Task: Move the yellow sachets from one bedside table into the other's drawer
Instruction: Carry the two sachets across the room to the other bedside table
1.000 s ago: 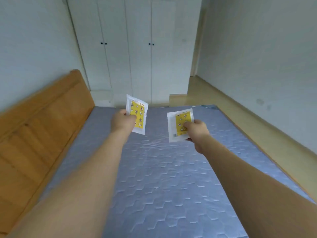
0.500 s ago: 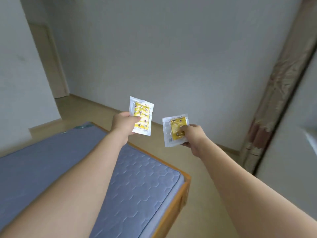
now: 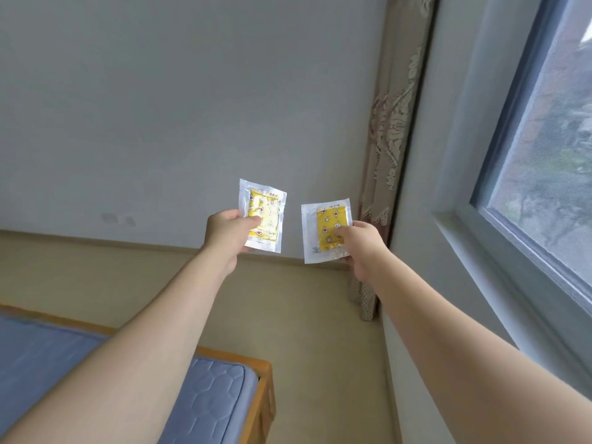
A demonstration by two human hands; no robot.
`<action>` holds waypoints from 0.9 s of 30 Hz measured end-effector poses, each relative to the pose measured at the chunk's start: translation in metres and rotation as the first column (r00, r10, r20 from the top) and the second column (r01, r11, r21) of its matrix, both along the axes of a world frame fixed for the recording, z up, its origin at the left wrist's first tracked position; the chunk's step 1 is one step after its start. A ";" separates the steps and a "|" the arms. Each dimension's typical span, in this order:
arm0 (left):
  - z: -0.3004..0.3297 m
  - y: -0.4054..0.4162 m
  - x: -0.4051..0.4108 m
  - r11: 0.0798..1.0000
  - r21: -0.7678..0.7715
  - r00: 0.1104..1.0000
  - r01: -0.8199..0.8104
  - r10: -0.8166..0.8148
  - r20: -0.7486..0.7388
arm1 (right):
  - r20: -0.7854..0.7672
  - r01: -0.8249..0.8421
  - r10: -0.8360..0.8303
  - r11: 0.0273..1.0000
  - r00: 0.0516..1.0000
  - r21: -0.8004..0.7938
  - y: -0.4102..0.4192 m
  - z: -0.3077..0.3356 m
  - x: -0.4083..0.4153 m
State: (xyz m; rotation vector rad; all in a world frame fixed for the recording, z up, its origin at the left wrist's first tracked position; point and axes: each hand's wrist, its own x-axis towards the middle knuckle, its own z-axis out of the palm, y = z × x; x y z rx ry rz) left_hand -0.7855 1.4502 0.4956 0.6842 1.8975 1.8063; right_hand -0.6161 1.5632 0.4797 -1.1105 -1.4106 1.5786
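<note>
Both arms are stretched out in front of me, each hand carrying one sachet upright in the air. My left hand (image 3: 226, 232) pinches a yellow sachet (image 3: 265, 209) with a clear white border by its left edge. My right hand (image 3: 360, 248) pinches a second yellow sachet (image 3: 323, 229) of the same kind by its lower right corner. The two sachets are apart, side by side at about the same height. No bedside table or drawer is in view.
The foot corner of a bed with a blue quilted mattress (image 3: 208, 402) and a wooden frame (image 3: 264, 395) lies at the lower left. Beige floor (image 3: 314, 331) runs past it to a grey wall. A patterned curtain (image 3: 394, 123) and a window (image 3: 544, 155) stand on the right.
The view has swung right: from the bed and wardrobe, past the bed's foot, to the wall corner, curtain and window. Both hands keep holding their sachets out in front.
</note>
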 end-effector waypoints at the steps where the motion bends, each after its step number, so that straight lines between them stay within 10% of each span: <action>1: -0.001 0.018 -0.015 1.000 0.014 1.000 0.015 -0.015 -0.008 | -0.018 -0.003 0.003 1.000 1.000 0.001 0.017 0.002 -0.014; 9: 0.007 0.160 -0.146 0.999 0.049 0.989 -0.008 0.015 -0.146 | -0.157 0.034 -0.039 0.999 0.987 -0.036 0.154 0.016 -0.126; 18: -0.030 0.352 -0.198 0.995 0.093 0.999 0.033 -0.037 0.039 | -0.182 0.073 -0.100 0.986 0.978 -0.150 0.321 -0.006 -0.201; 27: -0.038 0.481 -0.326 0.989 0.104 0.967 -0.103 0.124 -0.224 | -0.173 -0.083 0.064 0.991 0.983 -0.109 0.489 -0.020 -0.344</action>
